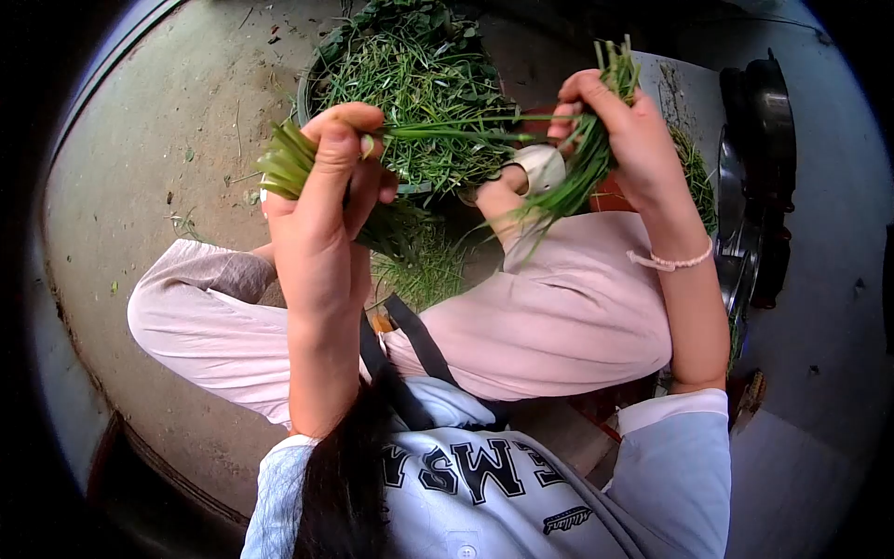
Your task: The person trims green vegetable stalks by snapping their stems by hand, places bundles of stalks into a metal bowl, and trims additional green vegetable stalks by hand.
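Observation:
My left hand (331, 172) is closed around a thick bunch of chive-like green stalks (289, 163), whose pale cut ends stick out to the left. Thin green stalks (447, 129) stretch level from its thumb and finger across to my right hand (619, 121). That hand is closed on a looser bunch of green stalks (587, 168), with ends poking up above the fingers and leafy tips hanging down to the left. Both hands are raised above my lap. Behind them is a round tub (304, 98) heaped with loose green blades and leaves (410, 65).
My legs in pink trousers (549, 307) are spread below, and my foot wears a light-coloured shoe (540, 170). Green scraps (424, 265) lie on the floor (214, 112) between them. Dark, shiny objects (759, 140) stand at the right, beside more greens (694, 177).

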A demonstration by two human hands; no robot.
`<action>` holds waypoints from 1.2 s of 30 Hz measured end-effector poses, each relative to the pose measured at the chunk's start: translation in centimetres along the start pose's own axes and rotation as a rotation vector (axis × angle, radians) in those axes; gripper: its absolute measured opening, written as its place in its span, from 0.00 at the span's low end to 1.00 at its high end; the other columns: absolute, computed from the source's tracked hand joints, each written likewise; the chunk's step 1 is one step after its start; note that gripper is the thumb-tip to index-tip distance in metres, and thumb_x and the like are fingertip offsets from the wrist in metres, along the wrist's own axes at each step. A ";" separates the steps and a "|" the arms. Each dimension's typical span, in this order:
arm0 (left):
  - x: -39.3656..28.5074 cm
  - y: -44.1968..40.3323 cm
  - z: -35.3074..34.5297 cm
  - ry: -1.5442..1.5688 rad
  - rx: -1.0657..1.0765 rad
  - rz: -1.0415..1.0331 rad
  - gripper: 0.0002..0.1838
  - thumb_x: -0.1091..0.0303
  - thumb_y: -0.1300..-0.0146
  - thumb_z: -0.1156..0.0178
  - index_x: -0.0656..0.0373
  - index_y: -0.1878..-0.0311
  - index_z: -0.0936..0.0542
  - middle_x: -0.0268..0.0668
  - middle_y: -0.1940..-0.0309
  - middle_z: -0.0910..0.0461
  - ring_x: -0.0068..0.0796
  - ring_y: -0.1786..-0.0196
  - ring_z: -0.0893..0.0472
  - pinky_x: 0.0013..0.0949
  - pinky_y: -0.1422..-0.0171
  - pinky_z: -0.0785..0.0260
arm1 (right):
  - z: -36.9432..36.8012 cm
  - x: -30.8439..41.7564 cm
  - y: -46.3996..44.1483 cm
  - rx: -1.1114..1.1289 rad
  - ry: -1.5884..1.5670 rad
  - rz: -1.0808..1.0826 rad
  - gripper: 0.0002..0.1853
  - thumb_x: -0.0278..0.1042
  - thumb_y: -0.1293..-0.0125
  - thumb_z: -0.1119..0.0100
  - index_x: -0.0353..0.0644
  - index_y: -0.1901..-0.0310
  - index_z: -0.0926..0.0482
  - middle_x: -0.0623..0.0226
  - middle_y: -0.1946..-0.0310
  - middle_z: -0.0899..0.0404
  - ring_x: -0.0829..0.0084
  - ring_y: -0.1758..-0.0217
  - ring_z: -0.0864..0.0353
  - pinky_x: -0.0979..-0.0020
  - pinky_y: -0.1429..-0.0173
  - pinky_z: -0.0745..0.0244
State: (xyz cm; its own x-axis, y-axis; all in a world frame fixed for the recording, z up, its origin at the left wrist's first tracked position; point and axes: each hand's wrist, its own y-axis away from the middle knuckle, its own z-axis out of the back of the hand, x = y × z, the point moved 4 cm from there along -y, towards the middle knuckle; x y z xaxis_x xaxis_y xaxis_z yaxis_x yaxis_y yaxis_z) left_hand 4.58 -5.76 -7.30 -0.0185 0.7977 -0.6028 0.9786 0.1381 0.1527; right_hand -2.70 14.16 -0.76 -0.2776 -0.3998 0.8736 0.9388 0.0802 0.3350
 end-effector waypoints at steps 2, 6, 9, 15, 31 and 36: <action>-0.6 0.1 0.0 -0.020 -0.011 -0.035 0.12 0.64 0.40 0.51 0.65 0.62 0.27 0.28 0.79 0.32 0.08 0.86 0.44 0.18 0.74 0.42 | 1.5 -0.1 -0.8 -0.108 0.008 0.071 0.11 0.33 0.41 0.54 0.33 0.69 0.27 0.60 0.71 0.24 0.75 0.72 0.25 0.77 0.66 0.28; -1.3 0.2 0.1 -0.020 0.160 -0.043 0.13 0.64 0.40 0.51 0.65 0.63 0.27 0.27 0.79 0.31 0.08 0.86 0.44 0.17 0.75 0.42 | 1.9 0.5 -0.8 -0.141 0.018 0.148 0.12 0.34 0.40 0.56 0.33 0.69 0.26 0.61 0.70 0.24 0.80 0.74 0.26 0.81 0.69 0.30; -1.4 0.5 -0.6 -0.056 0.173 -0.004 0.12 0.64 0.40 0.50 0.65 0.63 0.26 0.27 0.79 0.30 0.08 0.83 0.39 0.15 0.74 0.42 | -0.6 1.3 0.5 0.089 -0.014 0.112 0.12 0.34 0.38 0.57 0.34 0.69 0.26 0.66 0.74 0.25 0.85 0.80 0.32 0.85 0.76 0.36; -0.8 1.2 -1.7 -0.184 0.117 0.061 0.12 0.64 0.41 0.49 0.63 0.63 0.25 0.26 0.76 0.28 0.09 0.78 0.35 0.12 0.75 0.44 | -7.3 2.5 4.4 0.432 -0.050 0.028 0.07 0.32 0.47 0.42 0.37 0.76 0.23 0.72 0.80 0.25 0.86 0.76 0.31 0.82 0.70 0.35; -1.8 0.7 -1.1 -0.766 -0.008 -0.488 0.03 0.76 0.48 0.43 0.65 0.75 0.25 0.25 0.83 0.29 0.09 0.81 0.36 0.14 0.79 0.47 | -7.4 2.2 4.2 0.379 -0.065 0.035 0.08 0.30 0.48 0.41 0.36 0.79 0.25 0.74 0.84 0.28 0.88 0.80 0.33 0.84 0.77 0.39; -2.0 -1.5 0.9 -0.813 -0.228 -0.532 0.07 0.73 0.47 0.44 0.65 0.65 0.24 0.25 0.79 0.27 0.05 0.84 0.40 0.12 0.81 0.50 | -7.2 2.1 4.6 0.432 -0.038 0.018 0.07 0.30 0.48 0.42 0.36 0.78 0.25 0.74 0.84 0.27 0.87 0.80 0.32 0.84 0.75 0.38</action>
State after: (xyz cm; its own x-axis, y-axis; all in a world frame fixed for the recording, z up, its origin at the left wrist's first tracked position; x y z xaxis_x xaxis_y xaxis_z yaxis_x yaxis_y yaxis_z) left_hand 3.37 -8.11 -6.97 -0.2135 -0.0334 -0.9764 0.8196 0.5378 -0.1976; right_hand 2.48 7.07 0.07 -0.2769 -0.3616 0.8903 0.7742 0.4649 0.4296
